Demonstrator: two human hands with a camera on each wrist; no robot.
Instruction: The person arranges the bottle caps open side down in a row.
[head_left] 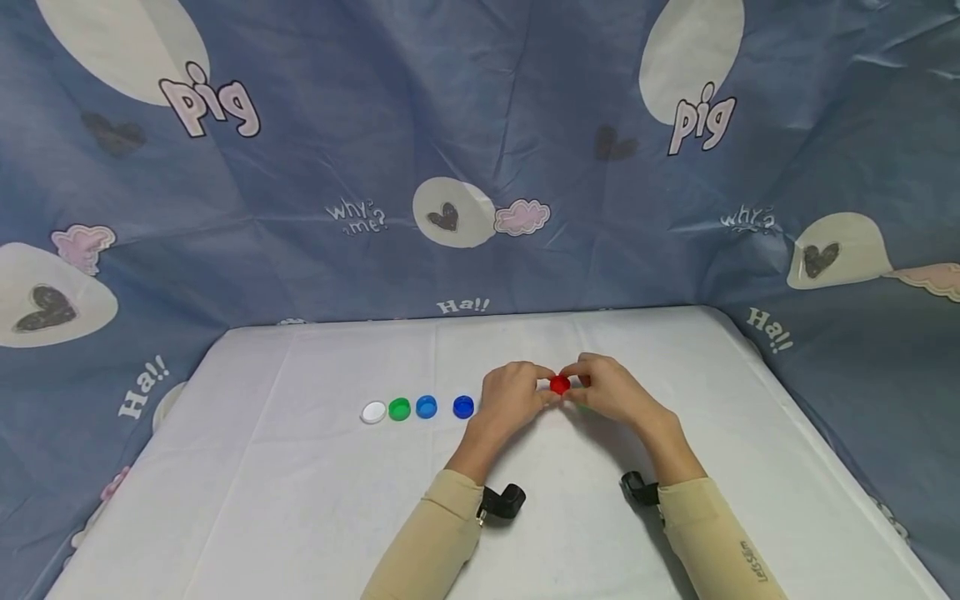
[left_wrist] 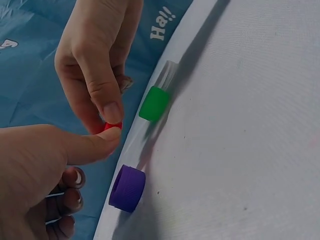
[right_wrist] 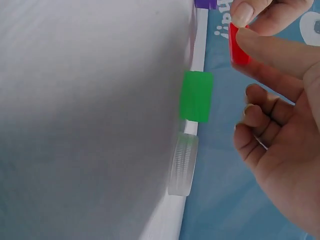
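Both hands meet over the table, pinching one red cap [head_left: 559,384] between thumbs and fingertips. My left hand [head_left: 513,398] grips its left side and my right hand [head_left: 611,392] its right side. In the right wrist view the red cap [right_wrist: 239,46] is raised above the cloth, its face turned sideways. The left wrist view shows it mostly covered by the fingertips. Beyond the hands, a green cap [left_wrist: 154,104] stands on edge beside a clear cap [right_wrist: 183,164], and a purple cap [left_wrist: 127,188] stands nearer my left hand.
Left of the hands, a white cap [head_left: 373,412], a green cap [head_left: 400,409], a light blue cap [head_left: 427,407] and a dark blue cap [head_left: 463,407] lie in a row on the white tablecloth [head_left: 300,517]. A blue patterned curtain [head_left: 300,167] hangs behind the table.
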